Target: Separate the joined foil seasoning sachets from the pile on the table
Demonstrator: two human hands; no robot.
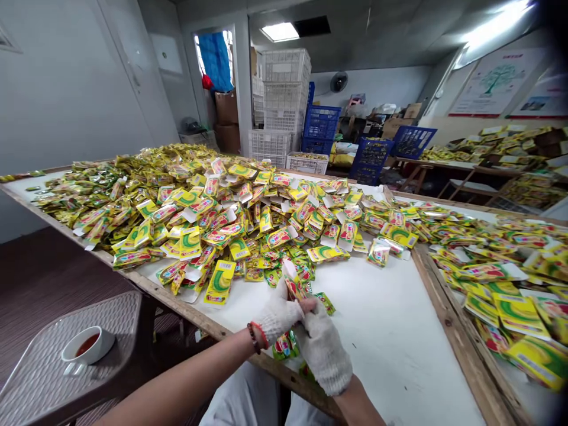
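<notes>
My left hand [278,316], in a white knit glove with a red bead bracelet at the wrist, is closed around a small bundle of yellow-green sachets [295,289] near the table's front edge. My right hand [325,348], also gloved, is pinched on the same bundle from the right. More sachets [285,346] show under my left palm. A big heap of yellow, green and red packets [213,219] covers the white table [381,331] just beyond my hands.
A second table [501,284] with more packets adjoins on the right across a wooden rim. A mesh stool top [57,355] at lower left carries a white cup [86,346] of red liquid. White crates [284,89] and blue crates [322,121] stack at the back.
</notes>
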